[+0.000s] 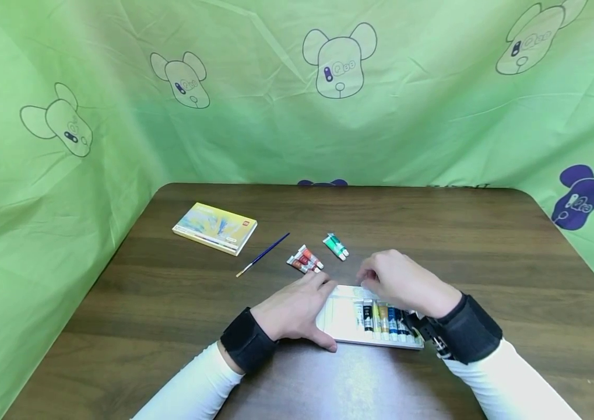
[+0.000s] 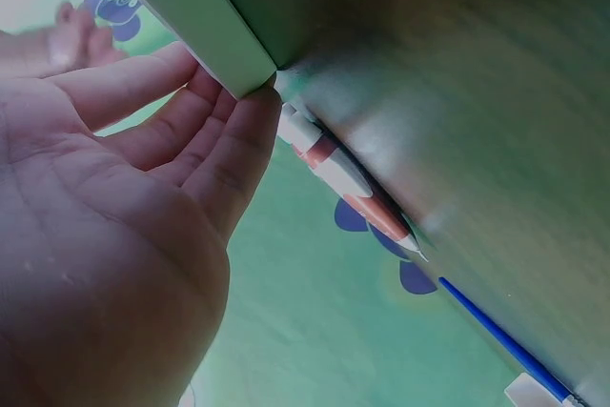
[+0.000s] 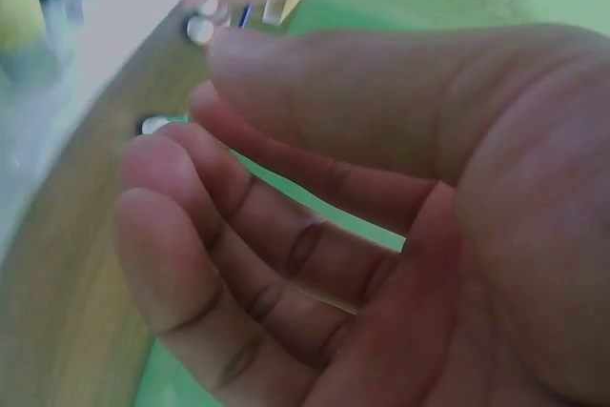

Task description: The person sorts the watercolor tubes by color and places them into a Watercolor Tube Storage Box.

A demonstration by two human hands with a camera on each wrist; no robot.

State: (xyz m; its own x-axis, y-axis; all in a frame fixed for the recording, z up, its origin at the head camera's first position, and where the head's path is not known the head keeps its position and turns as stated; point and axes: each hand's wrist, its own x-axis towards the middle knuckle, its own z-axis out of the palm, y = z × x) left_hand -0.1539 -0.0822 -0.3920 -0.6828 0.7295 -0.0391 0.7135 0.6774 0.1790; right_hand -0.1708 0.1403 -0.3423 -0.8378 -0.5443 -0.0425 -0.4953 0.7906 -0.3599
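A white plastic tray (image 1: pixel 340 322) lies near the front of the table, with several paint tubes (image 1: pixel 368 316) in a row on its right part. My left hand (image 1: pixel 299 308) holds the tray by its left end, thumb at the front edge and fingers at the back. In the left wrist view, the fingers (image 2: pixel 233 154) press against the tray's corner (image 2: pixel 233 59). My right hand (image 1: pixel 404 281) hovers over the tray's back right side. Its fingers (image 3: pixel 167 254) are loosely bent in the right wrist view, with nothing visible between them and the thumb.
Just beyond the left hand lie several red and orange paint tubes (image 1: pixel 304 258). Green paint tubes (image 1: pixel 336 246) lie farther right. A blue-handled paintbrush (image 1: pixel 265 254) rests on the wooden table (image 1: pixel 144 303), and a yellow box (image 1: pixel 215 227) is at the back left. Green cloth (image 1: pixel 255 140) hangs behind.
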